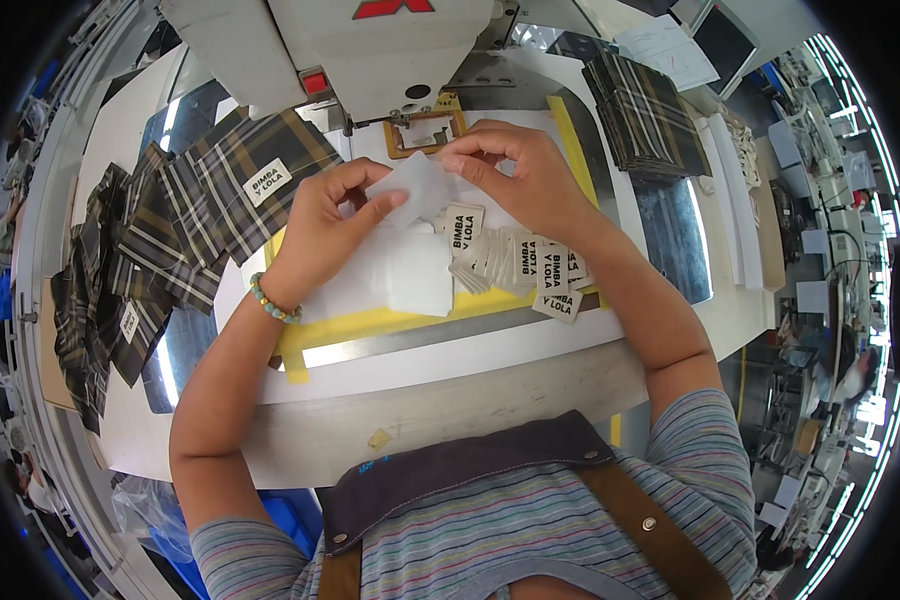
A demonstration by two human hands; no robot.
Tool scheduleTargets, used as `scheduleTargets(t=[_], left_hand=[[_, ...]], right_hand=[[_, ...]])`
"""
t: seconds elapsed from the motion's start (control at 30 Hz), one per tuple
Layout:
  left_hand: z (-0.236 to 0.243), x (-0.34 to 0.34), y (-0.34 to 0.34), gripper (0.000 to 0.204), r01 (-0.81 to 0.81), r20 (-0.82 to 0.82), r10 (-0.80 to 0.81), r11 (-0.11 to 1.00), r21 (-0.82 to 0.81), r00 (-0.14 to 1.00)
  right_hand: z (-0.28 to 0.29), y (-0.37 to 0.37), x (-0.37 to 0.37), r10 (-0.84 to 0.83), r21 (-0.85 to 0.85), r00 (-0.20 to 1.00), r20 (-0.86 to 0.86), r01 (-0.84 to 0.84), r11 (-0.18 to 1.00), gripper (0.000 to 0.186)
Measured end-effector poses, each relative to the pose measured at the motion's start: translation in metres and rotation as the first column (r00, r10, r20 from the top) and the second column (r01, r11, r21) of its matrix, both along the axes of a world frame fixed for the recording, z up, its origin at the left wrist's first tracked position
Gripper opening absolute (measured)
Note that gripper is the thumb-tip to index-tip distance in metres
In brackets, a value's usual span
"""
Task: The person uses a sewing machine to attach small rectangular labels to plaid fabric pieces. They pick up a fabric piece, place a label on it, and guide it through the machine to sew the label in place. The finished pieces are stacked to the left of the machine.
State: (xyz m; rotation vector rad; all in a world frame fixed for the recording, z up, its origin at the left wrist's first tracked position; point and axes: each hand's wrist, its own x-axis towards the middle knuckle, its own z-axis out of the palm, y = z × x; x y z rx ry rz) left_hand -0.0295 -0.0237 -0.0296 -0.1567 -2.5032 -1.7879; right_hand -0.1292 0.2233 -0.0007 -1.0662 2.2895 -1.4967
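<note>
A small translucent white sheet [416,186] is stretched between my two hands, below the sewing machine's head. My left hand [335,222], with a beaded bracelet at the wrist, pinches its left edge between thumb and fingers. At the sheet's upper right corner, the thumb and fingertips of my right hand [515,170] are closed. Under my hands lies a stack of white sheets [420,275]. A spread row of cream fabric labels [500,262] with dark print sits beside the stack, below my right hand. Just beyond the held sheet is a brown frame [425,133] with a window.
The white sewing machine head [380,50] overhangs the work area. Plaid fabric pieces [185,205], some with labels, heap at the left. A neat plaid stack [642,115] stands at the far right. Yellow tape [370,327] borders the work plate. A blue bin [292,515] is below the table.
</note>
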Motion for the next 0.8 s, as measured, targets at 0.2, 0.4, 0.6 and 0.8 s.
scheduleTargets(t=[0.2, 0.4, 0.6, 0.8], left_hand=[[0.006, 0.004, 0.01, 0.019, 0.06, -0.132, -0.083, 0.984, -0.169, 0.988], [0.013, 0.006, 0.014, 0.021, 0.021, -0.211, -0.071, 0.973, -0.23, 0.975], [0.008, 0.004, 0.011, 0.032, -0.034, -0.405, -0.248, 0.819, -0.573, 0.88], [0.008, 0.006, 0.018, 0.049, -0.041, -0.327, -0.327, 0.648, -0.761, 0.886]], right_hand=[[0.01, -0.001, 0.009, 0.058, 0.023, 0.987, -0.15, -0.055, 0.998, 0.017], [0.002, 0.016, -0.022, -0.098, 0.318, 0.995, -0.014, 0.097, 0.943, 0.02], [-0.023, 0.012, -0.071, -0.213, 0.328, 0.975, -0.064, 0.222, 0.918, 0.025], [-0.038, -0.001, -0.08, -0.22, 0.233, 0.964, -0.15, 0.251, 0.94, 0.028]])
